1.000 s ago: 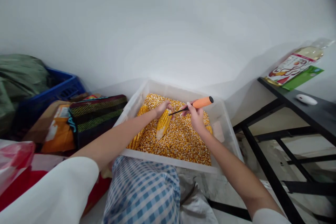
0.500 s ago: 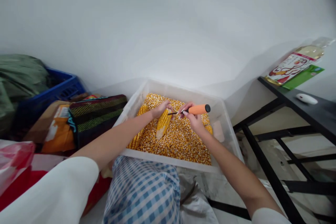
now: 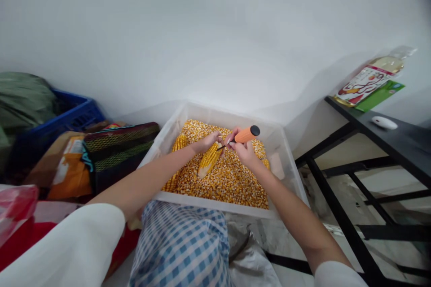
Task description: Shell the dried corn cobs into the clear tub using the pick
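Observation:
My left hand (image 3: 209, 142) is closed around the far end of a corn cob (image 3: 209, 161), partly stripped, with pale bare patches showing. In my right hand (image 3: 241, 147) is a screwdriver (image 3: 246, 134) with an orange handle and black end cap. Its dark shaft points left and meets the cob near its upper end. Both hands are over a translucent plastic bin (image 3: 215, 202) that holds a deep layer of loose corn kernels (image 3: 232, 184). Whole corn cobs (image 3: 172, 181) lie along the bin's left side. Fingers hide part of the screwdriver's shaft and the cob's top.
A blue crate (image 3: 81, 110) and a dark mesh bag (image 3: 121, 150) stand at the left. On the right, a black shelf (image 3: 404, 139) carries a bottle (image 3: 368, 80), a green packet (image 3: 380, 95) and a white mouse (image 3: 384, 122). Checked cloth (image 3: 182, 246) lies before the bin.
The screwdriver's handle has swung up and left, so its shaft slopes more steeply against the cob. The cob has tilted slightly. The whole view has shifted a little.

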A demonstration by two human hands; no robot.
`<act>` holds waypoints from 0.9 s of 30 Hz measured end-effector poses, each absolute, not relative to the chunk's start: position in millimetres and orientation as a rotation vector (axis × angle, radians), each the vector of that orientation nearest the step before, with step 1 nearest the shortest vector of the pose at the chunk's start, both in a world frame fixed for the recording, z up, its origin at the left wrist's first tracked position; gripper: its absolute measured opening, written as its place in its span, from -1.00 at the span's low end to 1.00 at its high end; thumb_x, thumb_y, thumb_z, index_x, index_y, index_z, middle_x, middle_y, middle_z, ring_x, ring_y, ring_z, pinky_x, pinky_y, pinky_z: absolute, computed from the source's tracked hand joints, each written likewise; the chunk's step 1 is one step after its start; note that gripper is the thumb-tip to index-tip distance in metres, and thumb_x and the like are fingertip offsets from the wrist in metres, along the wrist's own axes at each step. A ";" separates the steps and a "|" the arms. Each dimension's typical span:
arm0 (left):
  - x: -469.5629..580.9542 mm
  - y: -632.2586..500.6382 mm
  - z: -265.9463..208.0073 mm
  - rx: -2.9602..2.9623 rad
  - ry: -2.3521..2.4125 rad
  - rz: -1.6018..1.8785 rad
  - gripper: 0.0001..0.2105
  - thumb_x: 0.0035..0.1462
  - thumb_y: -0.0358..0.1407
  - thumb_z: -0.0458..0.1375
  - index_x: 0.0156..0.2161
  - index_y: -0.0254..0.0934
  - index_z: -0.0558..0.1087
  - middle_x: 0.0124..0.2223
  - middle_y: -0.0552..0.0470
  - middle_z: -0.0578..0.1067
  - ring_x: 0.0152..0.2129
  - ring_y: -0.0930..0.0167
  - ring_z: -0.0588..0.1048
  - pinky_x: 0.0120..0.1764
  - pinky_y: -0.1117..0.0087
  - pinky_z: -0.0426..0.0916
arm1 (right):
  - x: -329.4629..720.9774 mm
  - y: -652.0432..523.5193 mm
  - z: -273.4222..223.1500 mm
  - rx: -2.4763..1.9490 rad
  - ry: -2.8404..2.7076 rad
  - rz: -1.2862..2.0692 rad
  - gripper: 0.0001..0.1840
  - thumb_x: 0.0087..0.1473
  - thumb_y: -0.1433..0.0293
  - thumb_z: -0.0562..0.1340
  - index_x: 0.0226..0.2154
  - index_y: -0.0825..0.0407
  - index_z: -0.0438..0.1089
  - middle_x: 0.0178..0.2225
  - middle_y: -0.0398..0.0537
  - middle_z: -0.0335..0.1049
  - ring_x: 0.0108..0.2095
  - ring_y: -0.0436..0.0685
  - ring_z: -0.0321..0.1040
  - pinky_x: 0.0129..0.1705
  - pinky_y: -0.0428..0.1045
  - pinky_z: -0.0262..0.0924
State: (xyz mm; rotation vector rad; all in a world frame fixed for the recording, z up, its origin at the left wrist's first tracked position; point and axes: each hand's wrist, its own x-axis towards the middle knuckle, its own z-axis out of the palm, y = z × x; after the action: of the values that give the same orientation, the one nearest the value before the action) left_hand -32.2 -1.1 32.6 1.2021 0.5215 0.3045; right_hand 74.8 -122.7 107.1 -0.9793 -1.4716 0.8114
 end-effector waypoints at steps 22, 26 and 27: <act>-37.3 13.6 22.4 1.317 0.718 0.506 -0.59 0.10 -0.22 -0.20 -0.61 -0.33 0.34 -0.57 -0.02 0.45 -0.55 0.41 0.35 -0.25 0.41 0.22 | 77.4 -131.7 109.0 -0.827 -1.667 0.807 -0.90 -0.08 0.51 0.12 -0.44 0.01 0.20 -0.49 -0.18 0.25 -0.44 0.00 0.26 -0.36 -0.04 0.19; -38.4 11.8 27.3 1.385 0.802 0.530 -0.62 0.08 -0.22 -0.19 -0.59 -0.31 0.34 -0.56 -0.01 0.45 -0.45 0.38 0.37 -0.18 0.40 0.18 | 79.4 -132.3 113.0 -0.899 -1.819 0.793 -0.85 -0.14 0.57 0.10 -0.45 0.02 0.21 -0.46 -0.16 0.26 -0.41 0.02 0.25 -0.31 -0.02 0.19; -38.5 11.7 27.7 1.410 0.811 0.538 -0.63 0.08 -0.23 -0.19 -0.59 -0.31 0.34 -0.56 0.00 0.45 -0.43 0.37 0.36 -0.16 0.39 0.17 | 79.5 -132.5 113.7 -0.918 -1.847 0.779 -0.84 -0.15 0.58 0.10 -0.46 0.02 0.21 -0.45 -0.16 0.27 -0.40 0.02 0.25 -0.30 -0.02 0.19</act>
State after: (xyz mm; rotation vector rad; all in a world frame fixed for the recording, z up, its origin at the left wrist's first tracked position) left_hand -38.5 11.7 27.7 1.4098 0.8110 0.5384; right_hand 79.5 -132.5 113.7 -0.9180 -1.8465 0.7793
